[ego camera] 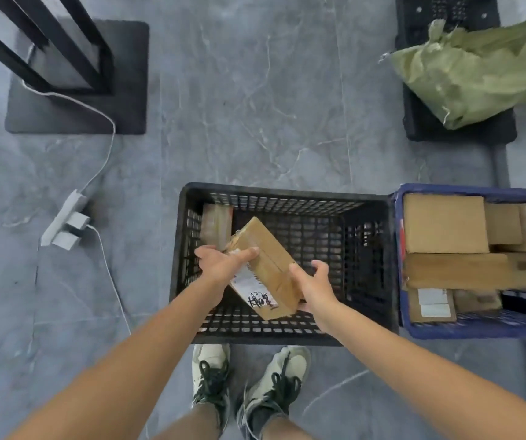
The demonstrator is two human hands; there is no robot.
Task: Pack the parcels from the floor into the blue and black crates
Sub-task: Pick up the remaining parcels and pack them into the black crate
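The floor is tiled in polished grey marble-look stone. The black crate and blue crate are moulded of matt lattice plastic. The parcels are wrapped in brown cardboard under glossy tape. The sack is woven green plastic cloth.

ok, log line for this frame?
hands: left, right hold parcel | over black crate | blue crate nearly full
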